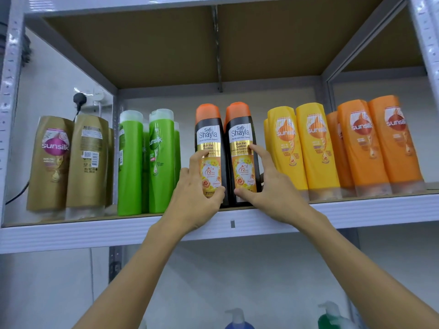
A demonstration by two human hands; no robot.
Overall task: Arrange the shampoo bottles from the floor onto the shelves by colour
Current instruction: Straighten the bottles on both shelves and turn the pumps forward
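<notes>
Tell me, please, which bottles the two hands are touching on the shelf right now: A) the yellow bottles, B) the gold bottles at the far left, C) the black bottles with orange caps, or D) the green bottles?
C: the left hand and right hand each rest on one of the two black bottles with orange caps, which stand between the green bottles and the yellow bottles.

Two bare forearms rise toward the shelf edge (71, 230), sleeveless as far as they show. The left hand (194, 198) and right hand (268, 186) wear no gloves, rings, watch or bands; fingernails are short and unpainted.
</notes>
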